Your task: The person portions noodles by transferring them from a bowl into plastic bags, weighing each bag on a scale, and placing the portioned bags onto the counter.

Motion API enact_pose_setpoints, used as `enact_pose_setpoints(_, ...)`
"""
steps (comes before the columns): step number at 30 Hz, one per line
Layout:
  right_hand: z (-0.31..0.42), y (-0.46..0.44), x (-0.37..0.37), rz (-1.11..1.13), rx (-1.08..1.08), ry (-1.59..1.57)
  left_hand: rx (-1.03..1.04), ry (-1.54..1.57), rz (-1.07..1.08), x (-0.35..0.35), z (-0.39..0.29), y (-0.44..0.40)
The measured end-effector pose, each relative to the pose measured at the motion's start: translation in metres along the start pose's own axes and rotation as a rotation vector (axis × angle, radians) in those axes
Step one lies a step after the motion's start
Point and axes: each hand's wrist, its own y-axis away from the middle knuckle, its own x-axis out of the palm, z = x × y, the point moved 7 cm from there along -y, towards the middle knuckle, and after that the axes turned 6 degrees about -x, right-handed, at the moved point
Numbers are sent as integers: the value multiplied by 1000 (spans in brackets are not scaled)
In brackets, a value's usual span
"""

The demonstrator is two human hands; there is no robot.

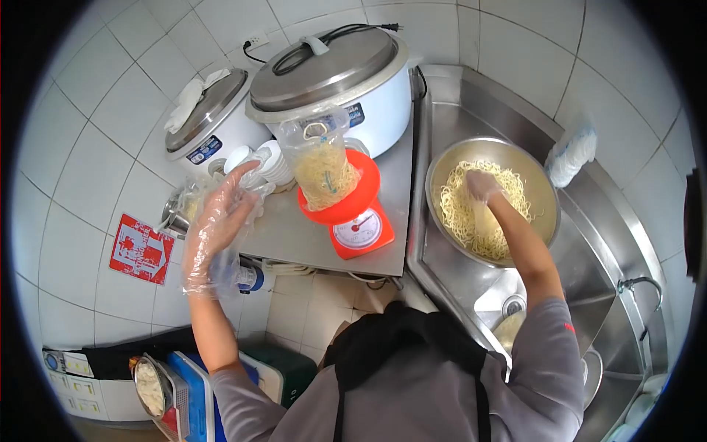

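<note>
My right hand [483,187], in a clear plastic glove, reaches down into the yellow noodles [509,177] heaped in a wide metal bowl [546,217]. Its fingers are curled into the strands, their tips partly hidden. My left hand [224,210], in a loose clear glove, is raised to the left of the scale, thumb and fingers apart, with nothing held. A clear plastic bag of noodles [324,173] stands upright, its top open, in the orange pan [370,180] of a kitchen scale [361,232] with a round dial.
Two big rice cookers [331,74] stand behind the scale on the steel table [294,239]. White stacked cups [274,163] sit beside them. The bowl rests in a steel sink unit [456,272] with a tap [641,287]. A bag of clear plastic [572,155] leans at the sink's back edge.
</note>
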Motion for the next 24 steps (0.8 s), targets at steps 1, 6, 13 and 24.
enact_pose_setpoints(1,-6,-2,-1,-17,2,-15,34,-22,-17,-1,0,-1)
enact_pose_setpoints(6,-7,10,-166,-53,-218,-465,6,39,13,0,-4,-6)
enact_pose_setpoints(13,0,30,-310,-299,-155,-199,168,68,-86,-4,-12,-12)
enact_pose_setpoints(24,145,45,-469,-777,-331,-755,154,68,-22,-7,-22,-27)
